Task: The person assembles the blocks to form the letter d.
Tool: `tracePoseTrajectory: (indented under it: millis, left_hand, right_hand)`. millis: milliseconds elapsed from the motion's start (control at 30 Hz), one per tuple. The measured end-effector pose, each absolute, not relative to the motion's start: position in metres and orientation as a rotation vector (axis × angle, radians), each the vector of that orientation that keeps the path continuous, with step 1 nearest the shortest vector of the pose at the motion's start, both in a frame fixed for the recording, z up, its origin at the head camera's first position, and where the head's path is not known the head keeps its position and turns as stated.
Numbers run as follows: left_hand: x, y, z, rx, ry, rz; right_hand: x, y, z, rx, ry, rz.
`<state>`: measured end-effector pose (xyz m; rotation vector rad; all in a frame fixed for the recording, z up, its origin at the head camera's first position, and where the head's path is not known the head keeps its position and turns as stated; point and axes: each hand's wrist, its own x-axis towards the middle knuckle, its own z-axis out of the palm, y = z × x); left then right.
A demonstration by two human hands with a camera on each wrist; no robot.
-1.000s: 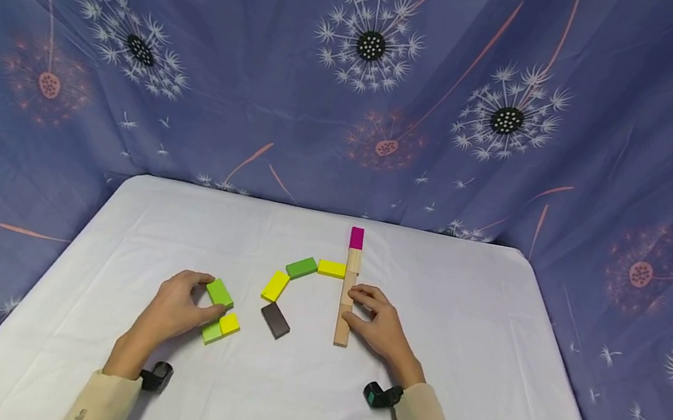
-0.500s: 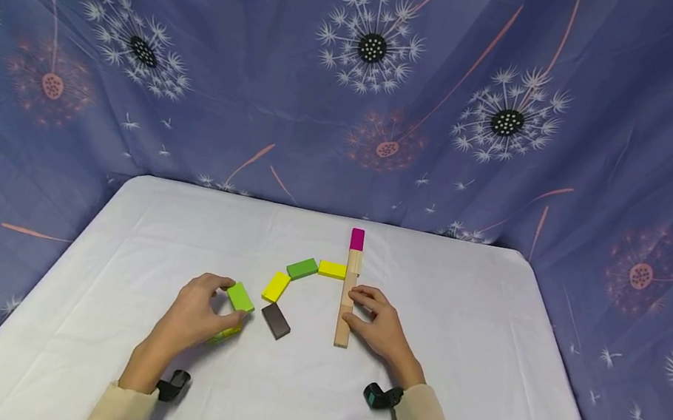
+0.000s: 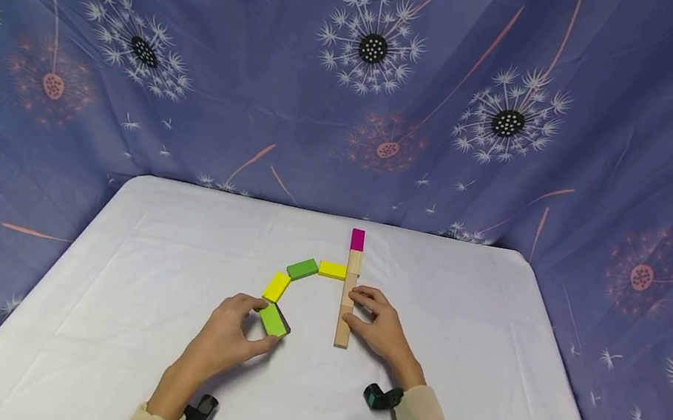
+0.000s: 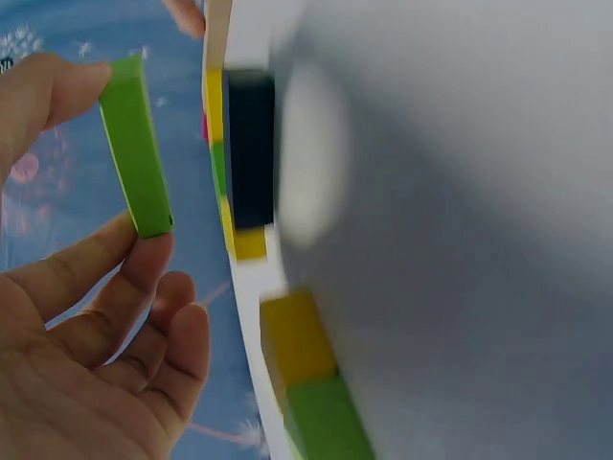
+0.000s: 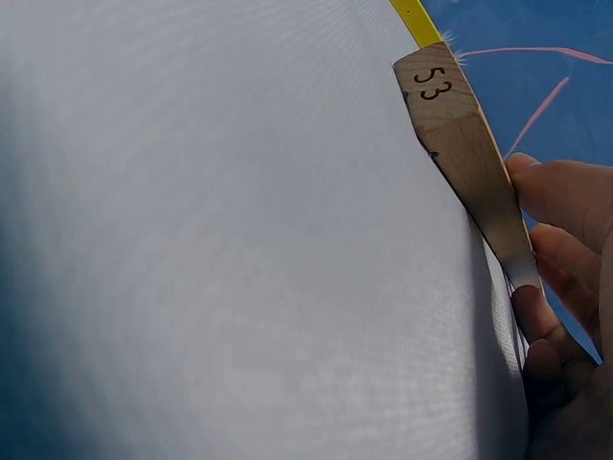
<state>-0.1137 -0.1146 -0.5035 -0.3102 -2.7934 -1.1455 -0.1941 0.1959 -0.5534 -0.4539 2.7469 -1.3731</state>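
Note:
In the head view, my left hand (image 3: 230,334) pinches a light green wooden block (image 3: 273,320) between thumb and fingertips. The left wrist view shows that block held in the air, apart from a dark block (image 4: 251,149) on the table, which it mostly covers in the head view. My right hand (image 3: 380,325) touches the right side of a straight row of plain wooden blocks (image 3: 343,328) with thumb and fingertips. One plain block (image 5: 460,144) bears the number 53 on its end. A magenta block (image 3: 357,239) tops the row.
From the row, a yellow block (image 3: 332,270), a green block (image 3: 302,268) and another yellow block (image 3: 276,286) curve leftward. A yellow block (image 4: 297,335) and a green block (image 4: 330,417) lie nearer, hidden in the head view. A patterned curtain (image 3: 239,35) hangs behind the white table (image 3: 459,322).
My left hand has lifted the light green block and carried it right, over the dark block. The near yellow and green pair is now covered from above. My right hand stays in place.

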Motion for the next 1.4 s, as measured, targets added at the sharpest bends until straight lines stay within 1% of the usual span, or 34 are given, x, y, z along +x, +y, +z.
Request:
tracePoseTrajectory:
  millis: [333,600,767,867,1067,1133,1233,1400]
  left_hand:
    - [-0.09,-0.08,-0.512,-0.421,-2.901,-1.056]
    - [-0.081,-0.071,-0.523,-0.411,-2.969,-0.964]
    - [-0.081,-0.072,-0.52,-0.417,-3.015,-0.923]
    - [-0.081,-0.075,-0.517,-0.497,-2.995,-0.883]
    - [-0.085,-0.082,-0.514,-0.769,-2.879,-0.861]
    - [-0.086,-0.083,-0.515,-0.811,-2.852,-0.855]
    - [-0.087,-0.083,-0.516,-0.817,-2.834,-0.823]
    - [-0.088,-0.077,-0.518,-0.718,-2.812,-0.75]
  right_hand:
    - [-0.193,0.196,-0.556,-0.463,2.783,-1.356]
    - [-0.194,0.197,-0.558,-0.47,2.783,-1.358]
    - [-0.194,0.197,-0.558,-0.482,2.789,-1.358]
    - [-0.194,0.196,-0.558,-0.487,2.794,-1.36]
    - [-0.194,0.196,-0.558,-0.463,2.781,-1.359]
    - [-0.195,0.196,-0.558,-0.457,2.776,-1.355]
    - [-0.195,0.196,-0.558,-0.461,2.778,-1.342]
    - [-0.196,0.196,-0.557,-0.487,2.787,-1.341]
